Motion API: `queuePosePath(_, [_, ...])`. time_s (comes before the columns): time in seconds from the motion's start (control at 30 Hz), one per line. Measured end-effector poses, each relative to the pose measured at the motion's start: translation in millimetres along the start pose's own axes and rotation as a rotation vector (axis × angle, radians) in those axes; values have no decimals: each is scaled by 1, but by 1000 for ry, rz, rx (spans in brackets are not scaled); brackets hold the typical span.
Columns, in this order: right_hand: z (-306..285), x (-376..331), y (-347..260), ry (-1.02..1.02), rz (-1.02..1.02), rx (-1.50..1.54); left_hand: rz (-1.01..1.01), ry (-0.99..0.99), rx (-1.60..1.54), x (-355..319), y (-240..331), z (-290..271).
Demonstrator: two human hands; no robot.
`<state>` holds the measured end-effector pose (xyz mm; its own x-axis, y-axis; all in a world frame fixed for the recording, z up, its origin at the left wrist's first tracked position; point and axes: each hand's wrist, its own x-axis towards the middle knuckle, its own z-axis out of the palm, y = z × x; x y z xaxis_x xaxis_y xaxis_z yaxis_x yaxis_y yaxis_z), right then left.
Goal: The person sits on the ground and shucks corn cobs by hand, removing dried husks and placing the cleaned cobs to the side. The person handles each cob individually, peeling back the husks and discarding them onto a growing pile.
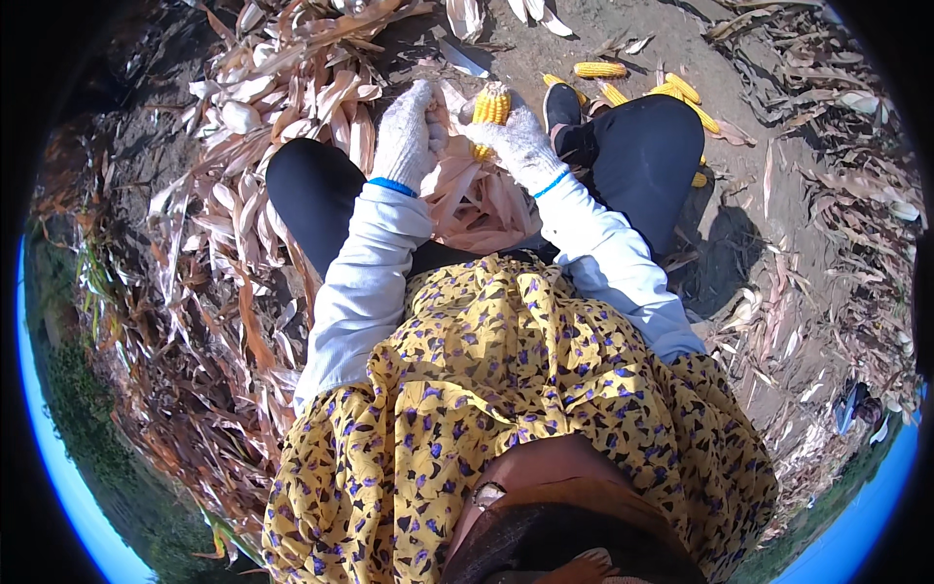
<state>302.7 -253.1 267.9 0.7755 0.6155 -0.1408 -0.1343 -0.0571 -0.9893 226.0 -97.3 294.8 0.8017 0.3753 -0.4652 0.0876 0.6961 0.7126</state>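
Observation:
Both my hands wear white knit gloves with blue cuff edges. My right hand [516,144] is closed around a yellow ear of corn [492,107], with the kernels of its upper part bare. Close by on the left, my left hand [405,136] is closed, its fingers curled toward the ear. A pale dry husk [450,105] runs between the two hands and appears gripped by the left one. Below them, between my bent legs, lie more loose husks [486,200].
Several husked ears [599,70] lie on the bare soil beyond my right knee, near my dark shoe [561,105]. A large heap of dry husks [224,175] spreads along my left side. More dry stalks and leaves [837,185] cover the ground at the far right.

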Motion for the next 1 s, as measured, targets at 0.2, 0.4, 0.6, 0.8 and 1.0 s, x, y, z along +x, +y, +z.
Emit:
queuePosePath(0.2, [-11, 4, -14, 64, 63, 780, 839, -114, 1296, -4, -19, -14])
queuePosePath(0.4, [-17, 9, -7, 161, 39, 846, 593, -334, 1655, -10, -25, 17])
queuePosePath(0.6, [-10, 8, -5, 200, 12, 687, 163, -284, 1351, -2, -40, 16])
queuePosePath(0.8, [-24, 33, 15, -5, 92, 234, 335, -195, 1596, 3, -79, 2])
queuePosePath(1.0, [-38, 48, -16, -216, -257, -859, 136, -475, 1932, 3, -84, 8])
